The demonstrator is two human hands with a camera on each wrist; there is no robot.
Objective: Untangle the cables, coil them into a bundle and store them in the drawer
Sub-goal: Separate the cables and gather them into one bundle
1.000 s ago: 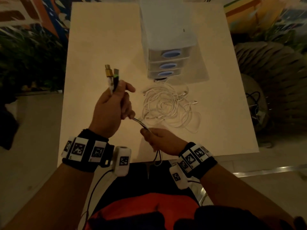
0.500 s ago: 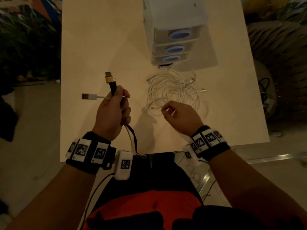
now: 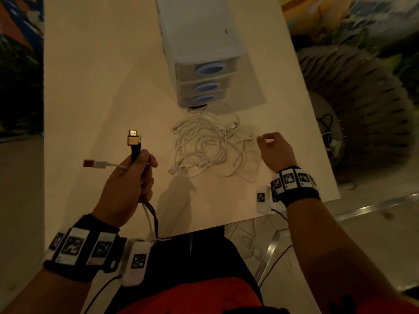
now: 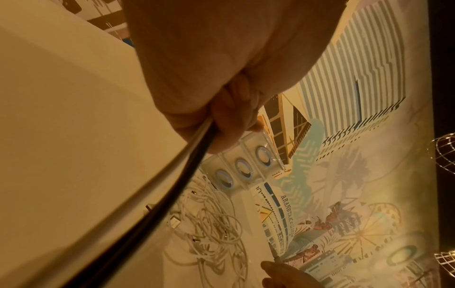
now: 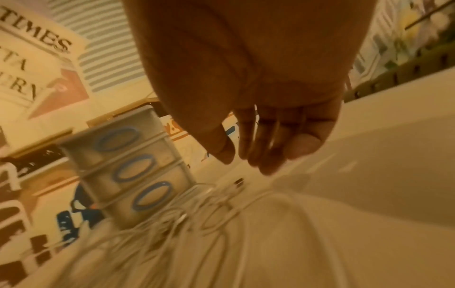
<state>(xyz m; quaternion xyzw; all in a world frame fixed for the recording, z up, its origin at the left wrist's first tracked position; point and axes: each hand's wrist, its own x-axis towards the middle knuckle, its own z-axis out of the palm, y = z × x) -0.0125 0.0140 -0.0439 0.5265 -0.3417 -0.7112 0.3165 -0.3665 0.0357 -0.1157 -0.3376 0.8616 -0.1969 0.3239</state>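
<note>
Cables are split between the left hand [image 3: 129, 184] and the table [image 3: 95, 87]. Nearest the body, the left hand curls around two of them, a black cable [image 3: 135, 152] and a white cable [image 3: 106, 164]. Both run down out of the fist and loop over the table's near edge. Above the fist the black cable stands up, ending in a gold plug [image 3: 133, 137]; the white one sticks out to the left of the fist, ending in a reddish plug [image 3: 88, 163]. To the right of the left hand, apart from it, a tangle [image 3: 204, 146] of thin white cables lies on the table. The right hand [image 3: 275, 150] hovers at the tangle's right edge, fingers [image 5: 268, 148] loosely bent and holding nothing in the right wrist view; whether a fingertip touches a strand cannot be told. Beyond the tangle, just past its far edge, stands a drawer unit [image 3: 199, 48] with three drawers, all pushed in, each with a blue oval handle [image 3: 209, 69].
</note>
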